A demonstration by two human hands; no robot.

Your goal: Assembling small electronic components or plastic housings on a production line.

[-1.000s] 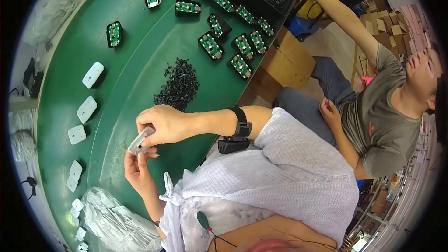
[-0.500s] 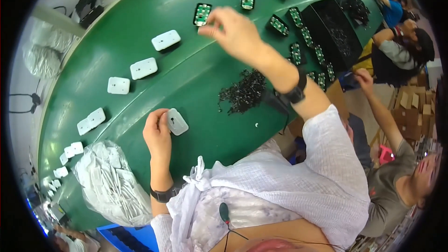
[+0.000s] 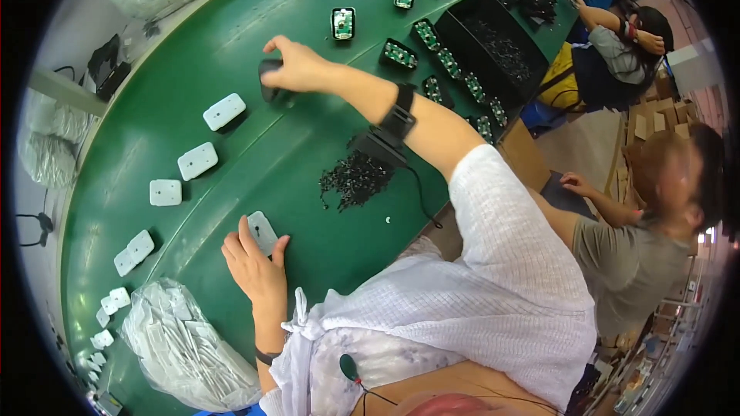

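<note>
My right hand (image 3: 302,66) is closed on a dark casing (image 3: 269,82), tipped on edge above the green table. Its inner face is turned out of sight. My left hand (image 3: 256,268) lies with fingers spread beside a white plastic cover (image 3: 263,231), thumb and fingers at its edges. The cover rests flat on the green table (image 3: 308,254). A heap of small black parts (image 3: 356,179) lies between my hands. Left of my right hand sits another white cover (image 3: 224,112), closest in a spaced line of them.
Black casings with green circuit boards (image 3: 343,24) stand along the far side, others (image 3: 399,54) beside a black bin (image 3: 493,38) of small parts. A clear bag of white covers (image 3: 185,347) lies near left. Co-workers sit to the right, one in a grey shirt (image 3: 632,262).
My right hand has taken a casing from the far line and brought it left, tilting it. My left hand has loosened from its pinch on the white cover. The view has shifted.
</note>
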